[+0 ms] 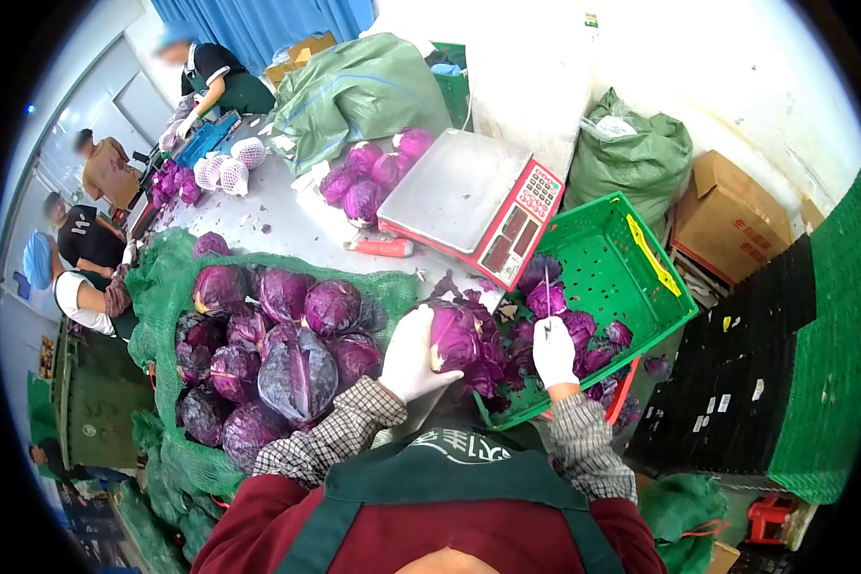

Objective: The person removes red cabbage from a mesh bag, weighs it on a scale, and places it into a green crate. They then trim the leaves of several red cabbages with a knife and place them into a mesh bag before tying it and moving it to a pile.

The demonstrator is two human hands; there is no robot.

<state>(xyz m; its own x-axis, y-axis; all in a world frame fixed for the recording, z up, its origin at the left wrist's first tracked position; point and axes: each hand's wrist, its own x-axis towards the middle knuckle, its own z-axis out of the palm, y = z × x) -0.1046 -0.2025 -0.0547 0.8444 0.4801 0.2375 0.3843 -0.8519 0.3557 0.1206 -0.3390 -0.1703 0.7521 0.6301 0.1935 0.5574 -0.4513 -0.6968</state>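
My left hand (413, 360), in a white glove, is wrapped round the side of a purple cabbage (453, 337) at the table's front edge. My right hand (555, 356), also gloved in white, grips a thin knife (547, 291) whose blade points away from me. It is over the near part of a green crate (631, 282) that holds purple leaves and trimmings (593, 335). On my left, an open green mesh sack (392, 292) bears several large purple cabbages (282, 293).
A scale (459, 191) with a red keypad stands beyond my hands, with several trimmed cabbages (362, 203) beside it. A red cylindrical object (380, 248) lies nearer. Green sacks (354, 96), a cardboard box (732, 215) and stacked black crates (727, 364) surround the table. Several people are at the left.
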